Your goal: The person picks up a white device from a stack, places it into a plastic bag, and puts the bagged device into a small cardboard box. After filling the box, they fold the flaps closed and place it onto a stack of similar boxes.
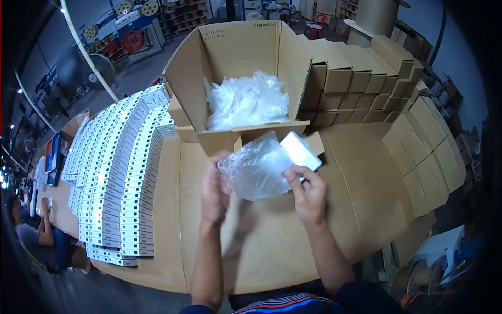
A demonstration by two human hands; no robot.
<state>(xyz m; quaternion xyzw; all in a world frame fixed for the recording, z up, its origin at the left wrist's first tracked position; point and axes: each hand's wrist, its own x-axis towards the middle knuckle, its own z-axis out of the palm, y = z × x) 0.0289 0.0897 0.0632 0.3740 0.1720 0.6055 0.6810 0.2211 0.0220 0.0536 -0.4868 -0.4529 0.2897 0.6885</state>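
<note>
Between my hands, over the cardboard-covered table (272, 246), is a clear plastic bag (256, 167). My left hand (216, 191) grips the bag's left edge with its fingers closed. A small white box (300, 150) lies at the bag's right side, tilted; my right hand (307, 194) pinches its lower edge, and the bag's edge is at the same fingers. Whether the box is inside the bag or against it, I cannot tell. Just beyond stands a large open carton (238, 49) holding a heap of crumpled clear plastic bags (248, 102).
Long rows of stacked white boxes (107, 178) cover the left side. Brown cartons (355, 78) are piled at the back right, with more cardboard boxes (423, 157) at the right edge. A person (42, 235) sits at the far left. Machinery (138, 34) stands behind.
</note>
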